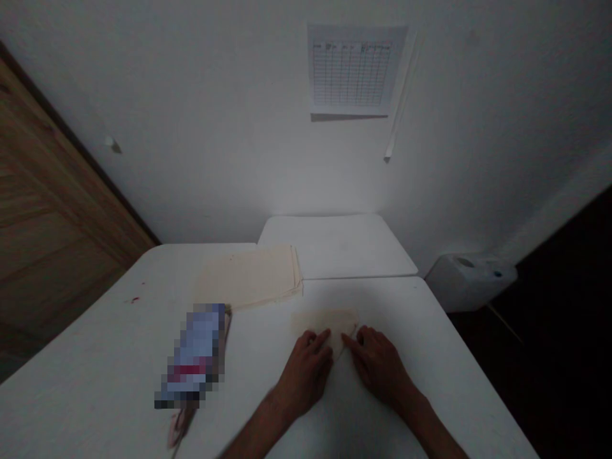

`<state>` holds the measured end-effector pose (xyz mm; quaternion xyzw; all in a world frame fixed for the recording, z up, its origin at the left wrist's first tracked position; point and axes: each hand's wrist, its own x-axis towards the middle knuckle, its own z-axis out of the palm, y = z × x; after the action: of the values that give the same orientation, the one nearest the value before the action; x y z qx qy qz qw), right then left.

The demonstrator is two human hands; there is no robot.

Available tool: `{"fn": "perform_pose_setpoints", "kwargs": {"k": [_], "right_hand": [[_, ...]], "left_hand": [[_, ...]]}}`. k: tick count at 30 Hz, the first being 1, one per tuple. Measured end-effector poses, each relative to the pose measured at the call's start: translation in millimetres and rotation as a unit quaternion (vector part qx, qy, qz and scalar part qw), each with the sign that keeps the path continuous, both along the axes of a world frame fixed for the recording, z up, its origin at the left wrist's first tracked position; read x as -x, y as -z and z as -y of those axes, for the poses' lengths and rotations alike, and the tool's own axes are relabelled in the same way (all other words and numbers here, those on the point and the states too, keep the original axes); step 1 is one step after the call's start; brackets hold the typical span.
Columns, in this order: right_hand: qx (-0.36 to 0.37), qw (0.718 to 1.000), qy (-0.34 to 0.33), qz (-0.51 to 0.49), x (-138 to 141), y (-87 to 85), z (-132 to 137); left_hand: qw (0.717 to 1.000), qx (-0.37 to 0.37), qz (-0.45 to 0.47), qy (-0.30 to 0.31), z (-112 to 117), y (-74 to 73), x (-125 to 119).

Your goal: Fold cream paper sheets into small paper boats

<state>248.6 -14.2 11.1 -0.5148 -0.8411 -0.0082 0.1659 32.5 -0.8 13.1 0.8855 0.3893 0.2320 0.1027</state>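
Observation:
A small cream sheet of paper [342,315] lies on the white table [253,408] in front of me, its right side running at a slant. My left hand [308,370] holds the sheet down from the left, with the fingers bent and the fingertips on it. At the slanted right edge, my right hand [380,363] grips the paper, index finger and thumb close to it. Both hands cover the sheet's lower part. Farther left lies a stack of larger cream sheets [248,274], with uneven right edges.
A pixelated flat object [196,354] lies left of my hands, with a pinkish strap-like piece [178,427] below it. A white panel [335,245] adjoins the table's back edge. A printed chart [354,73] hangs on the wall. Right of the table is a white container [471,280]; a wooden door [52,185] stands left.

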Motion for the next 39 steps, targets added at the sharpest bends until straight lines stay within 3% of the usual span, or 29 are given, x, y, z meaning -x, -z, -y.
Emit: {"fn": "perform_pose_setpoints", "kwargs": {"k": [5, 13, 17, 24, 30, 39], "right_hand": [[0.027, 0.999, -0.032, 0.015, 6, -6.2, 3], [-0.002, 0.997, 0.078, 0.024, 28, 3.3, 0], [-0.001, 0.994, 0.108, 0.021, 35, 3.3, 1], [0.025, 0.982, 0.181, 0.04, 18, 1.5, 1], [0.037, 0.978, 0.201, 0.04, 12, 1.3, -2], [0.015, 0.974, 0.225, 0.028, 14, 4.5, -11]], "left_hand": [[1.0, -0.002, -0.008, -0.001, 0, 2.1, -1], [0.999, 0.037, -0.036, 0.01, -6, -10.6, -3], [0.999, 0.04, -0.024, 0.014, -6, -9.9, -2], [0.998, 0.051, -0.029, 0.01, -7, -4.4, 0], [0.997, 0.073, -0.027, 0.004, -7, -5.4, 3], [0.998, 0.06, 0.012, -0.01, -14, 6.7, 12]]}}
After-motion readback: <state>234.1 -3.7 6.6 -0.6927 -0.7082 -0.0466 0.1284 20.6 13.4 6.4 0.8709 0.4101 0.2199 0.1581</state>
